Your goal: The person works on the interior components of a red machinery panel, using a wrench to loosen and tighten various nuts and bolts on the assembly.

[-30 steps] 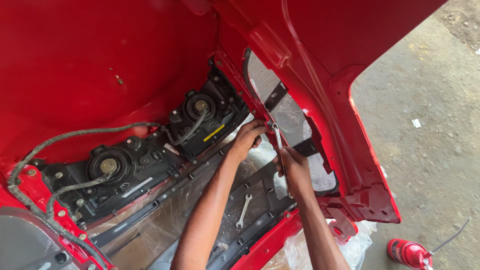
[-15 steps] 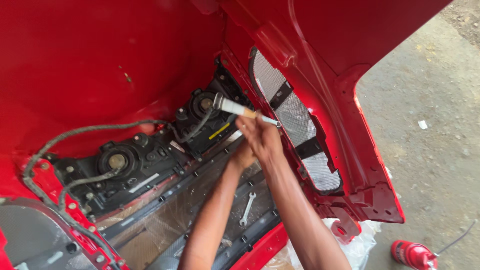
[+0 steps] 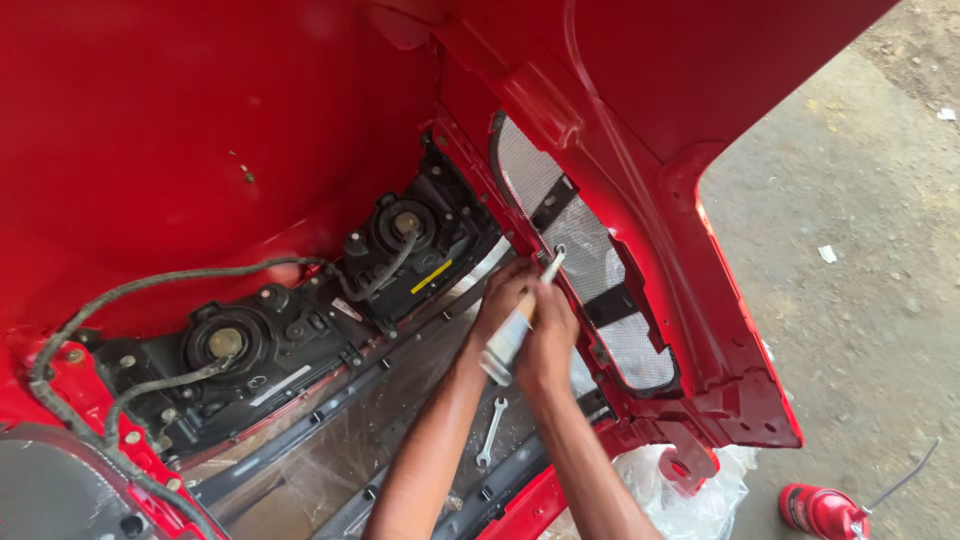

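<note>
1. Tube [image 3: 517, 322] of some paste or sealant, pale and slim, sits gripped between both hands over the inner side of a red car body panel [image 3: 200, 130]. Its long axis runs diagonally, from lower left up to the right, and its thin nozzle points at the edge of a mesh-covered opening [image 3: 570, 240].
2. Right hand [image 3: 546, 345] is wrapped shut around the tube's body, seemingly to squeeze it.
3. Left hand [image 3: 503, 297] closes on the tube nearer the nozzle, probably to steady and aim the tip.
4. Below the forearms, a small wrench [image 3: 489, 434] lies loose on the dark lower rail, within easy reach.
5. Farther left, two black lamp housings [image 3: 300, 330] are bolted behind the panel, with a grey cable [image 3: 150, 285] looped across them.
6. At the far lower right, a red can [image 3: 822, 510] lies on the concrete floor [image 3: 860, 300], beside a clear plastic bag [image 3: 690, 500].
</note>
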